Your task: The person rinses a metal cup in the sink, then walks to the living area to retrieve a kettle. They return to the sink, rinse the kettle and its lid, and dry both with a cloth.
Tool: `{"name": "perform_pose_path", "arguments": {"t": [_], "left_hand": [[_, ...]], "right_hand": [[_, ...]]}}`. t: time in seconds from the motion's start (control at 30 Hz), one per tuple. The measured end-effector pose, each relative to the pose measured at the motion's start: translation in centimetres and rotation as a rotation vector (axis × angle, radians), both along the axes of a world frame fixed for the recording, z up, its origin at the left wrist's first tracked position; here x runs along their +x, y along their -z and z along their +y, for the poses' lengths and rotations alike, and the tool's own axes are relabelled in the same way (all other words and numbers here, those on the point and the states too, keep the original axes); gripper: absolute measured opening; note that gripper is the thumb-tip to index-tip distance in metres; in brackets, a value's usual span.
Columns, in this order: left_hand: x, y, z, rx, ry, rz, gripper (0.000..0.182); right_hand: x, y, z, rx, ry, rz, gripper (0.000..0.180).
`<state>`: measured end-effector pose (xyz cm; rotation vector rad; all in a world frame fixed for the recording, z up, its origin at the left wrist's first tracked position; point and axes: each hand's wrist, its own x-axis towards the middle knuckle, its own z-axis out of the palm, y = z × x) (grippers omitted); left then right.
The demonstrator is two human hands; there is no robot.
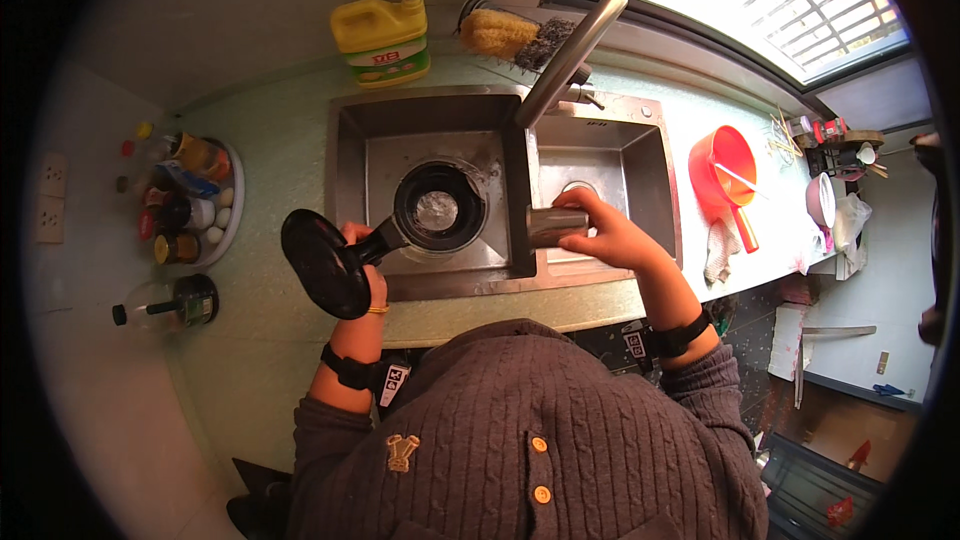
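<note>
My left hand is closed around the black neck of a dark plastic piece, whose wide oval disc covers part of the fingers. At the neck's other end, a round black vessel with an open mouth is over the large steel sink basin; a clear rim shows around it. Its exact kind cannot be told. My right hand grips a shiny metal cylinder sideways over the divider, beside the small basin. The metal faucet rises behind the divider.
Behind the sink stand a yellow detergent jug and scrubbing brushes. A red plastic dipper and a cloth lie to the right. At the left are a tray of jars, bottles and eggs and a clear bottle.
</note>
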<state>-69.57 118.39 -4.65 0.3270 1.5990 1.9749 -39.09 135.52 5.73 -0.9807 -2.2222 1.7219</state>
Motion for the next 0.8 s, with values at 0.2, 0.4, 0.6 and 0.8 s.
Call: {"name": "perform_pose_path", "arguments": {"t": [0.2,0.4,0.6,0.8], "left_hand": [[0.6,-1.8,0.7,0.048,0.103,0.169,0.040],[0.7,-5.7,1.8,0.121,0.228,0.034,0.027],[-0.6,-8.7,4.3,-0.203,0.281,1.165,0.011],[0.7,-10.1,6.5,-0.483,0.394,1.661,0.013]], "right_hand": [[-6.9,-5.7,-4.4,-0.222,-0.285,0.173,0.064],[-10.5,-9.0,-7.5,-0.085,-0.440,0.166,0.094],[-9.0,-5.6,-8.9,-0.272,-0.286,0.168,0.058],[-6.0,-0.1,-8.8,-1.116,0.015,0.370,0.036]]}}
